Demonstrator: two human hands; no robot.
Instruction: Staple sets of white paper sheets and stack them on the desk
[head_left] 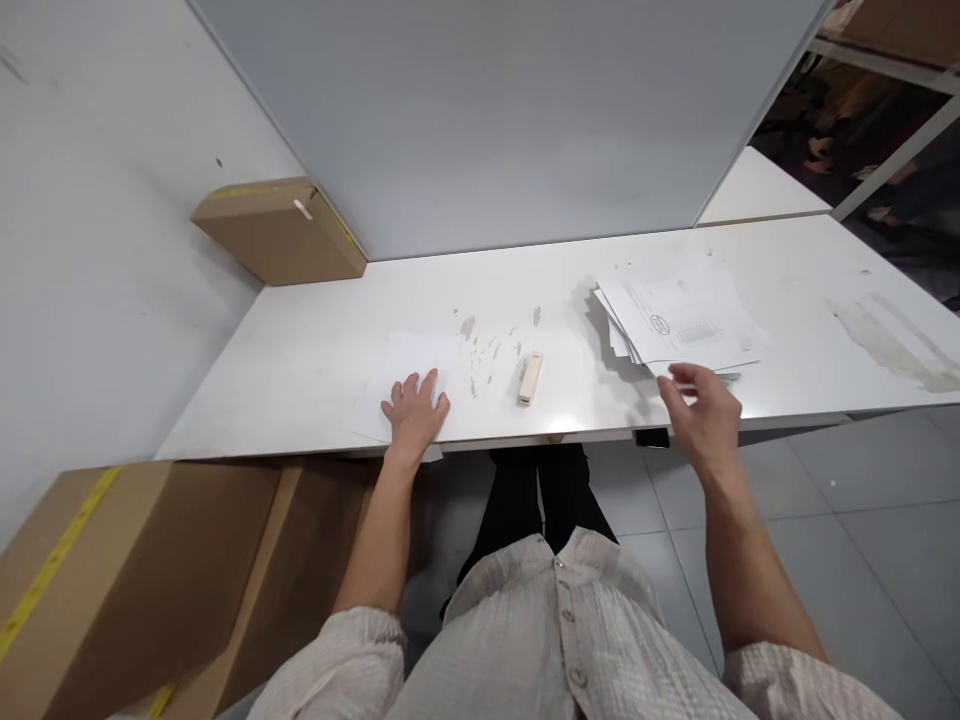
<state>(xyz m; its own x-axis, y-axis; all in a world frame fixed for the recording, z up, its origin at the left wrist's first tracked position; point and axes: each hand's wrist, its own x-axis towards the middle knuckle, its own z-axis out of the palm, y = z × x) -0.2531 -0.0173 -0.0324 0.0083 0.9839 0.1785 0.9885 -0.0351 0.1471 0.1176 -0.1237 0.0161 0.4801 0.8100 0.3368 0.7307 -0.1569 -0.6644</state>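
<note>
My left hand [415, 412] lies flat, fingers spread, on a white sheet of paper [409, 378] near the front edge of the white table [300, 350]. My right hand [701, 412] hovers at the table's front edge, fingers loosely curled, its fingertips at the near corner of a fanned stack of printed papers [679, 320]; whether it grips a sheet is unclear. A small beige stapler [530, 378] lies between my hands. Tiny scraps or staples [487, 350] are scattered beside it.
A grey partition panel [495, 120] stands behind the table. One cardboard box [281, 230] leans at the back left corner, and larger boxes [135, 570] sit on the floor at left. A smudge [892, 340] marks the table's right end. Metal shelving [892, 120] stands at far right.
</note>
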